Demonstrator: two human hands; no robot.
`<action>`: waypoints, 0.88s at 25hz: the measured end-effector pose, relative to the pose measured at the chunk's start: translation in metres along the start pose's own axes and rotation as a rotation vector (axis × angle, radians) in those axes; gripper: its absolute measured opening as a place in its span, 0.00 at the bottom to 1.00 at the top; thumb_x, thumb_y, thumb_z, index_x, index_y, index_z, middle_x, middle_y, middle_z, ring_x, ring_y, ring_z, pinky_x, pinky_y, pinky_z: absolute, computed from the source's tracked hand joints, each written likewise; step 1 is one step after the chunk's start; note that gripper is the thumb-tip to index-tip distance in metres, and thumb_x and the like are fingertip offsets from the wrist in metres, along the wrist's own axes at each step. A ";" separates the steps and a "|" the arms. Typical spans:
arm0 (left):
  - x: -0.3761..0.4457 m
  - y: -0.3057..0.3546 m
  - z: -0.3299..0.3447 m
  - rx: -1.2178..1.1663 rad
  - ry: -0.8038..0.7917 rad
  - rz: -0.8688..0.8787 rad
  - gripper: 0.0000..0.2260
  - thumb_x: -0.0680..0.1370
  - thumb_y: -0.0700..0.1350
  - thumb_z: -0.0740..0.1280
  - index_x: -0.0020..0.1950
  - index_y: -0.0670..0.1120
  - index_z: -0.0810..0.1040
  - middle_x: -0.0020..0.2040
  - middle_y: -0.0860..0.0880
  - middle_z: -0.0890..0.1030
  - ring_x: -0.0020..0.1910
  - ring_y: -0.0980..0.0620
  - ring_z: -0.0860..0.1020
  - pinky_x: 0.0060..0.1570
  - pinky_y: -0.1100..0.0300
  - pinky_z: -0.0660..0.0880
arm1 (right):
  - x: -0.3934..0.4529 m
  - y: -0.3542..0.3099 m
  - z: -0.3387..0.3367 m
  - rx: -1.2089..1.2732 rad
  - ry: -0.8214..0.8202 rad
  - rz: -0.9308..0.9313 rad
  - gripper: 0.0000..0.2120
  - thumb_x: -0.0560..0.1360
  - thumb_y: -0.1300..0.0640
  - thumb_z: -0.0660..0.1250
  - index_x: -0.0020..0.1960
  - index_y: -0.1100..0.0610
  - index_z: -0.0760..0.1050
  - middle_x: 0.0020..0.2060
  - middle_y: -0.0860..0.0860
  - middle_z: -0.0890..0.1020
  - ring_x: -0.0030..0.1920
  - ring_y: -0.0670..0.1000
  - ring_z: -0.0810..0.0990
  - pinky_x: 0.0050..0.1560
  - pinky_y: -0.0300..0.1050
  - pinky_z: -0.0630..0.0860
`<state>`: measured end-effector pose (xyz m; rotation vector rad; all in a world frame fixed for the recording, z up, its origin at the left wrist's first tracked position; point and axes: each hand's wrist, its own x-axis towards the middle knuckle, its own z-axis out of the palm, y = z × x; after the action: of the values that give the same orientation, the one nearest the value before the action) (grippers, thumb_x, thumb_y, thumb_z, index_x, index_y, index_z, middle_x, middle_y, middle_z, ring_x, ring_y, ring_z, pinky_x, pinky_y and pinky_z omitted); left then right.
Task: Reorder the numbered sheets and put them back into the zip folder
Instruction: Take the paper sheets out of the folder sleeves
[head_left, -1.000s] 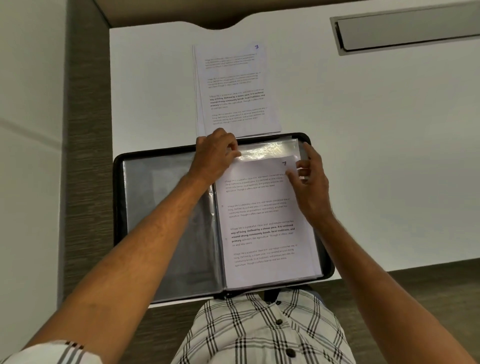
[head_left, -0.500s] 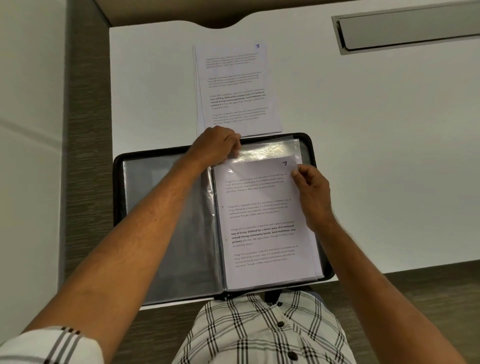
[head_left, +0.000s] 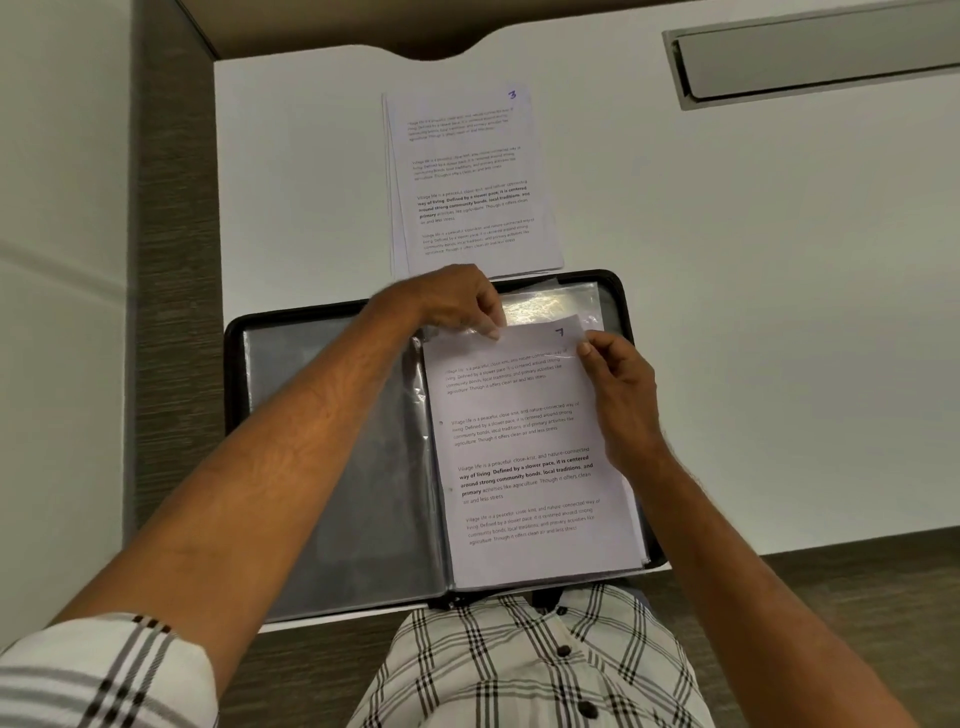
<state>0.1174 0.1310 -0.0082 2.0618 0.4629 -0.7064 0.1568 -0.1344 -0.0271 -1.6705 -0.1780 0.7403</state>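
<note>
I sit at a white worktop (head_left: 727, 312) that fills the middle and right of the frame, with a grey recessed slot (head_left: 810, 57) at the upper right and brown wood-grain flooring down the left edge and lower right. My checked shirt (head_left: 524, 670) shows at the bottom.

A stack of sheets (head_left: 470, 182) lies at the upper centre, its top page marked "3" by hand. Just below it the black zip folder (head_left: 332, 457) lies open, its clear sleeves on view. The sheet marked "7" (head_left: 524, 457) sits on the folder's right half; its bold print reads "way of living. Defined by a slower pace, it is centered around strong community bonds".

My left hand (head_left: 447, 299) pinches the top edge of a clear sleeve, fingers closed on it. My right hand (head_left: 621, 395) pinches the sheet's upper right edge between thumb and fingers.
</note>
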 end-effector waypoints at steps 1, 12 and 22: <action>0.002 0.000 0.003 0.028 0.024 0.013 0.07 0.76 0.43 0.76 0.53 0.45 0.86 0.41 0.55 0.83 0.36 0.60 0.78 0.36 0.67 0.73 | 0.001 0.000 0.000 0.007 -0.003 0.005 0.08 0.86 0.55 0.64 0.61 0.56 0.80 0.51 0.49 0.87 0.50 0.53 0.87 0.49 0.46 0.85; 0.017 -0.002 -0.038 -0.056 0.635 0.094 0.02 0.76 0.53 0.73 0.43 0.59 0.84 0.41 0.65 0.82 0.48 0.59 0.78 0.65 0.40 0.72 | -0.001 0.018 -0.013 -0.071 -0.059 0.131 0.09 0.84 0.55 0.68 0.63 0.56 0.78 0.56 0.49 0.87 0.51 0.53 0.88 0.52 0.54 0.86; 0.007 -0.041 -0.051 -0.676 0.643 0.005 0.15 0.77 0.44 0.75 0.63 0.48 0.80 0.52 0.52 0.80 0.50 0.56 0.79 0.48 0.60 0.77 | 0.001 0.024 -0.013 -0.042 -0.036 0.163 0.09 0.84 0.55 0.67 0.61 0.57 0.80 0.53 0.49 0.88 0.51 0.51 0.88 0.50 0.46 0.85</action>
<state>0.1159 0.1958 -0.0156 1.5866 0.9109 0.1500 0.1585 -0.1508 -0.0487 -1.7267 -0.0839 0.8948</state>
